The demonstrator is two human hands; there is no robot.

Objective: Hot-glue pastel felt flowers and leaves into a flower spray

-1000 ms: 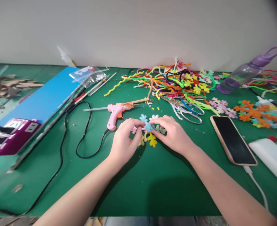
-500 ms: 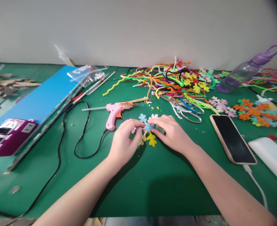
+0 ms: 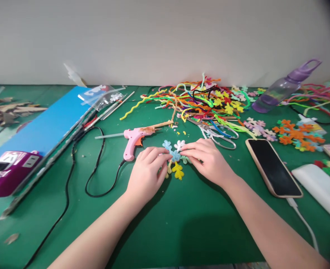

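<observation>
A small multicoloured flower piece (image 3: 175, 155) lies on the green table (image 3: 159, 231), with a light blue centre and blue, white, yellow and pale green petals around it. My left hand (image 3: 149, 170) touches its left side, fingers closed at the blue centre and covering some petals. From the right, my right hand (image 3: 205, 158) has its fingertips on the centre and the right petals. The pink glue gun (image 3: 133, 144) rests left of the piece, its nozzle toward a tan stick.
Pipe cleaners (image 3: 193, 99) are heaped behind, with scissors (image 3: 223, 140) before them. At right are a phone (image 3: 274, 168), white device (image 3: 318, 190), orange flower cluster (image 3: 296, 136) and purple bottle (image 3: 277, 89). A purple power strip (image 3: 13, 172) and blue board (image 3: 47, 119) lie left.
The view has shifted slightly. My right hand's fingers have straightened and drawn together over the piece's right side, and more of the white petal shows. My left hand stays at the centre.
</observation>
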